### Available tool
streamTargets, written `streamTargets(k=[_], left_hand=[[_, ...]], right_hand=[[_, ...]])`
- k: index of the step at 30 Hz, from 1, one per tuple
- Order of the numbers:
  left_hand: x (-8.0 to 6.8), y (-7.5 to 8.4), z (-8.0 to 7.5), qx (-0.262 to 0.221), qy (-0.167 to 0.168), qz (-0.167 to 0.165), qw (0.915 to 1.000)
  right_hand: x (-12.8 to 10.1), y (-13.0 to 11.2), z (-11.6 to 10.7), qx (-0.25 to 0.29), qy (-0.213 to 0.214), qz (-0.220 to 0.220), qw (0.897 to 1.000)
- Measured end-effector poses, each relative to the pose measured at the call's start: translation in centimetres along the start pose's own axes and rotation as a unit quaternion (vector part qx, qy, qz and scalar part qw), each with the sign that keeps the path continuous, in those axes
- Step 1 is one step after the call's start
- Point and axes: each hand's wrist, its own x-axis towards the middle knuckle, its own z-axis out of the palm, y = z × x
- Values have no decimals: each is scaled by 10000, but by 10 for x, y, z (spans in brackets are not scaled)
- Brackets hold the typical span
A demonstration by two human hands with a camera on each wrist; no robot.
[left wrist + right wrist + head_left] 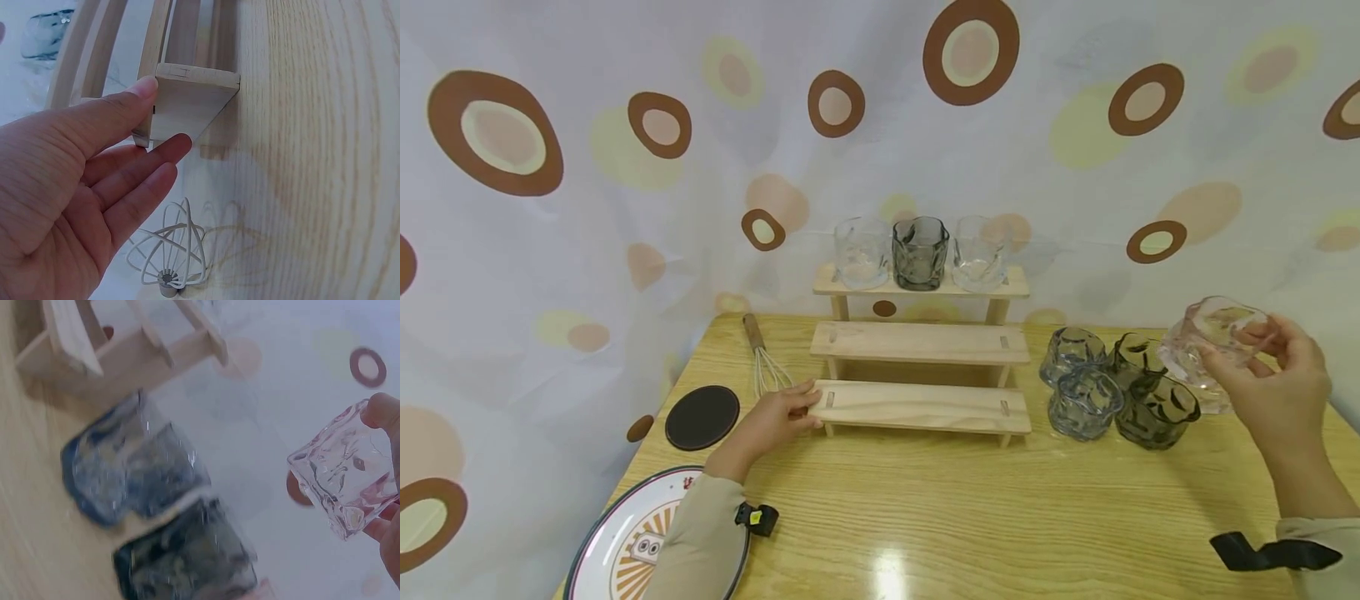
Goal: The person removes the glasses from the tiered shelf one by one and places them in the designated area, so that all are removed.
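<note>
The right hand (pixel 1285 392) keeps a curled grip round a clear glass (pixel 1213 333), lifted off the counter (pixel 925 517), while the left hand (pixel 775 421), fingers straight, steadies the wooden rack (pixel 921 404)

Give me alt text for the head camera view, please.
A right hand holds a clear glass tilted above four tinted glasses on a wooden table, while the left hand touches the bottom step of a three-tier wooden rack whose top shelf holds three glasses.
</note>
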Motion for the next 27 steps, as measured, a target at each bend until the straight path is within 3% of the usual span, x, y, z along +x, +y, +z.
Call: streamTargets(k=[5,10,13,18,22,27], left_hand=[[0,1,-1,21,-19,-60,10000],[1,2,-1,56,-36,-97,9999],[0,1,-1,73,-38,-93,9999],[0,-1,0,75,10,-44,10000],[0,-2,1,72,-24,-67,9999],[0,0,-1,110,-10,-126,9999]], right_hand=[[-3,34,-18,-246,158,324,9990],[-6,72,-28,-350,403,304,9981],[-9,87,-30,-417,351,632,9965],[-17,96,-28,-654,-72,1474,9869],[-24,101,-24,-406,-240,1631,9855],[-25,110,-19,63,-57,1809,9835]])
